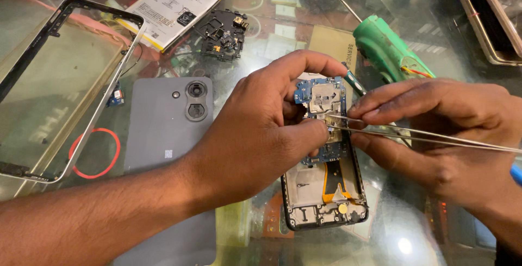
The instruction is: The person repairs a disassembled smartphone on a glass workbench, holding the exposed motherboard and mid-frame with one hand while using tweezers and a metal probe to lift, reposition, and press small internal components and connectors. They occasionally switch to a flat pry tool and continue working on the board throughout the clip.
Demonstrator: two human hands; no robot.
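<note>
Glass-topped work table (413, 233) carries everything; largest loose part is the grey plastic phone back cover with twin camera rings (163, 130), lying left of centre, with a clear-and-black phone frame (65, 86) further left and a white flat battery pack (171, 7) above it

Opened black phone chassis with orange flex cable (323, 190) lies near upright in view, long axis running top to bottom, lower end toward the person; its blue circuit board with metal shield (321, 100) sits at the upper end

Left hand (261, 130) comes in from the left, fingers curled and pressed on the board's left edge, thumb on its middle, pinning the chassis down

Right hand (435, 130) comes from the right, fingers closed on thin steel tweezers (413, 135); tweezer axis roughly crosswise to the chassis, tips at the board centre, just beside the left thumb; cannot tell if tips hold anything

Green-handled tool with metal probe (389, 48) rests behind the right hand, untouched
</note>
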